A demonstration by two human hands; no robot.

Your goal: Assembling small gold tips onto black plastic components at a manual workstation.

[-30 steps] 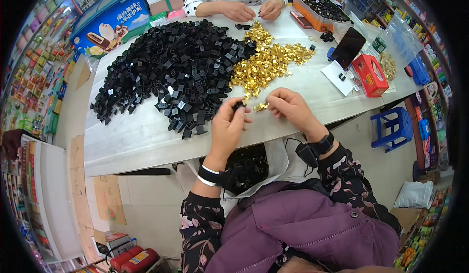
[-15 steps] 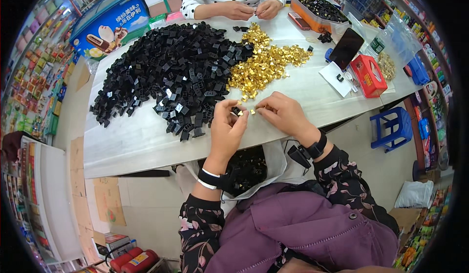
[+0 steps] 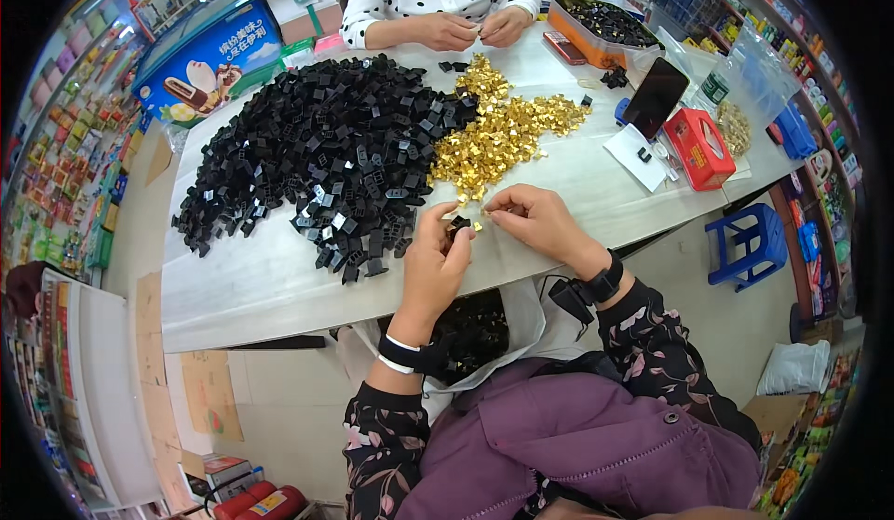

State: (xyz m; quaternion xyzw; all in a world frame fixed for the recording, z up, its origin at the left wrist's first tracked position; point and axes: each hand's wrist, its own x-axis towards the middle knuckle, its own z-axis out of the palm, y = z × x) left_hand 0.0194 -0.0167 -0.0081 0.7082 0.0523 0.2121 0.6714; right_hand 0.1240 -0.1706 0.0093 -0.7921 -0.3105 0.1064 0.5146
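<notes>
My left hand [image 3: 435,261] is closed, with a small black plastic piece [image 3: 458,227] between its thumb and fingers. Just to its right, my right hand [image 3: 540,225] pinches thumb and forefinger together, and a tiny gold glint shows at the fingertips. A small gold piece [image 3: 478,227] lies between the two hands, close to my left thumb. Beyond my hands spreads a heap of small gold pieces [image 3: 503,124], shiny and folded-looking. Left of it rises a large pile of black plastic pieces [image 3: 317,143].
Across the table [image 3: 242,287], a person in a dotted shirt [image 3: 438,3] works with both hands. At right are an orange tub [image 3: 596,50] of black pieces, a propped phone [image 3: 656,96] and a red box [image 3: 698,148]. An open bag [image 3: 517,310] of dark pieces sits below the table edge.
The view has tilted a little, so the table's contents sit slightly lower in it. Both hands stay close together in nearly the same place, with small finger shifts around the black piece.
</notes>
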